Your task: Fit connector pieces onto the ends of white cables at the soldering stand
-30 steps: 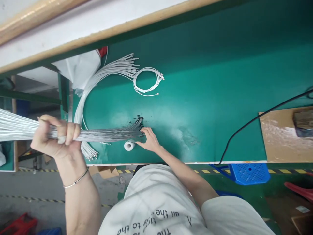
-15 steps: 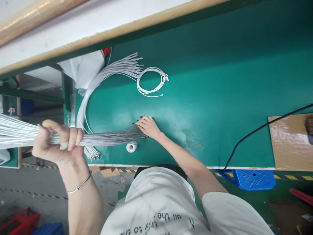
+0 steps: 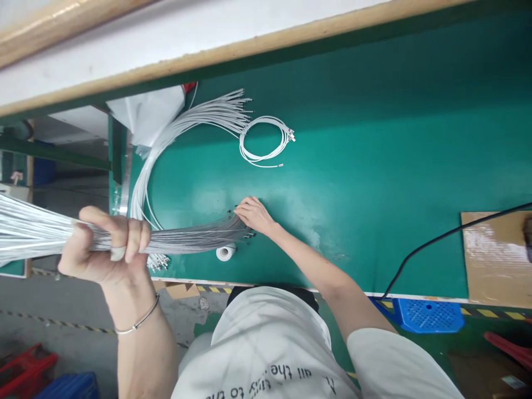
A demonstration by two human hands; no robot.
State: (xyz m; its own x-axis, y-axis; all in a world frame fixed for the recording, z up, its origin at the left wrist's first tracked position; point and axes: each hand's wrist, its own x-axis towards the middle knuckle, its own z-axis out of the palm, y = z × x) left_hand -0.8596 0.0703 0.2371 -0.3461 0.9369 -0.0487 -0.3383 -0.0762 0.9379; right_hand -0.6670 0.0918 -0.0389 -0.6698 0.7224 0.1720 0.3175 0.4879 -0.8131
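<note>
Closest to my head camera, the wearer's white shirt (image 3: 257,332) is filling the bottom of my view, its lettering reading upside down to me. Just left of it I am seeing a thin bracelet (image 3: 135,328) circling the left wrist, and above that the left hand (image 3: 103,266) is holding a thick bundle of grey-white wires (image 3: 187,238), its fingers wrapping over the top. The bundle is running out of my view on the left and stretching rightward over the green tabletop (image 3: 374,166). At its dark-tipped end the right hand (image 3: 254,215) is resting with its fingers drawn narrowly together; I cannot tell whether they are pinching any wires. Just below that stretch, a white roll (image 3: 225,252) is sitting near the front edge. Off to my right, a blue stool (image 3: 432,316) is standing below the bench, and a black cable (image 3: 409,256) is crossing a cardboard sheet (image 3: 490,266). Farther in, a second wire bundle (image 3: 143,177) is curving away from me, its far ends lying just beside a coil of white cable (image 3: 242,145). Behind that bundle's bend, I am seeing a clear plastic bag (image 3: 155,113) lying crumpled.
</note>
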